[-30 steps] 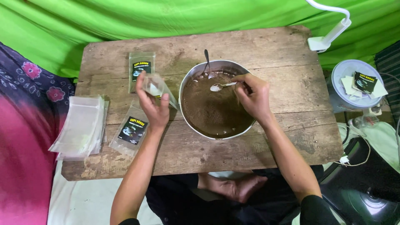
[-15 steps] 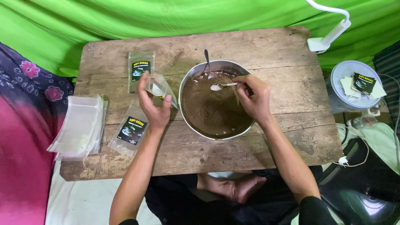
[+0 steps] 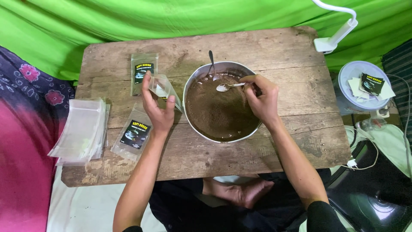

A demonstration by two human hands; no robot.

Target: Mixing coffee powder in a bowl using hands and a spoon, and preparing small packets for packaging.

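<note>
The left hand (image 3: 158, 112) holds a small clear pouch (image 3: 163, 90) upright, mouth tilted toward the bowl (image 3: 191, 83), fingers pinched around its sides. The right hand (image 3: 262, 99) grips a spoon (image 3: 227, 87) by the handle, its scoop lying over the brown powder (image 3: 219, 112) near the bowl's far edge.

Since 1 second ago, the spoon stays at about the same spot above the powder, and the pouch has barely shifted, staying just left of the rim. Judging by that, the scoop looks paused between dipping and pouring, with the pouch apparently unfilled.

A 2nd spoon (image 3: 212, 64) stands in the bowl. 2 labelled packets (image 3: 143, 73) (image 3: 134, 135) and a stack of empty pouches (image 3: 81, 133) lie on the table (image 3: 257, 154).
</note>
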